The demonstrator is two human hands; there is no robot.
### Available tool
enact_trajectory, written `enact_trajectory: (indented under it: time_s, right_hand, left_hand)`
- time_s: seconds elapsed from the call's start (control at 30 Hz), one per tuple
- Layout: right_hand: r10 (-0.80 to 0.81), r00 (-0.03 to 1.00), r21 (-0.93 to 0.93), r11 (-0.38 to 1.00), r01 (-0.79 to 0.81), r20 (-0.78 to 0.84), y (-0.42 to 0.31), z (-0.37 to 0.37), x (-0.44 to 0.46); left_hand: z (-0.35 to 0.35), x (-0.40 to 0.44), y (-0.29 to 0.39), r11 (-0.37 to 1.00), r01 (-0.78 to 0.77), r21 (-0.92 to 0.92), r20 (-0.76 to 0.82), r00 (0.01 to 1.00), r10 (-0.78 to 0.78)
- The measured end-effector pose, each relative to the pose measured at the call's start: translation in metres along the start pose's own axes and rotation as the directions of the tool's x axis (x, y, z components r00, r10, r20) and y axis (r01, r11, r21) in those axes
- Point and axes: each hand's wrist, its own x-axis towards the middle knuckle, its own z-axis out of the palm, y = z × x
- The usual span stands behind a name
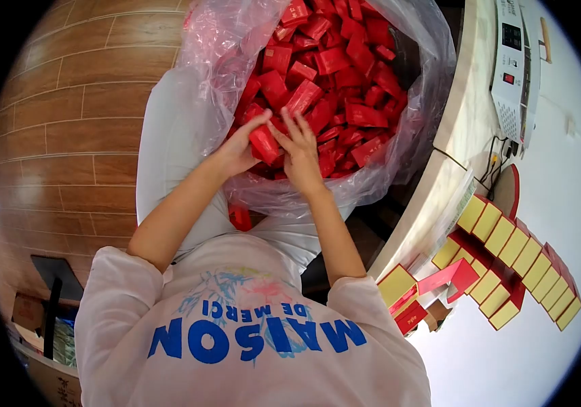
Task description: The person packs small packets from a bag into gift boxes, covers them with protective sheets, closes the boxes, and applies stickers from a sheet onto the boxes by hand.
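A large clear plastic bag [422, 74] stands open in front of the person's lap, filled with small red packets [365, 114]. Over its near left edge, my left hand [239, 150] has its fingers wrapped round one red packet [264, 143]. My right hand [300, 150] touches the right side of that same packet, thumb against it and the other fingers stretched toward the packets beyond. Another red packet [239, 217] lies low between the legs, below the bag.
On the right, a pale counter [433, 197] holds rows of red and yellow boxes [507, 244], an open red box [450, 277], a white machine [511, 68] and black cables. Wooden flooring [80, 136] spans the left, with a black stand [56, 278] lower down.
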Motion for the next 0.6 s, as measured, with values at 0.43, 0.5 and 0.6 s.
enact_trajectory:
  time_s: [0.43,0.5,0.6]
  right_hand:
    - [0.017,0.974,-0.549,0.828,0.113,0.225,0.082,0.004,0.066]
    - [-0.005,0.98,-0.53,0.841,0.112,0.2,0.079,-0.006,0.054]
    - [0.009,0.984,-0.404,0.911,-0.081,-0.178,0.067,-0.02,0.028]
  left_hand:
    - [-0.004,0.008,-0.005,0.916,-0.216,0.337,-0.235,0.923,0.304]
    - [-0.004,0.007,-0.005,0.888,-0.229,0.398,-0.232,0.912,0.339]
    - [-0.001,0.008,-0.008,0.874,-0.266,0.406,-0.24,0.892,0.383]
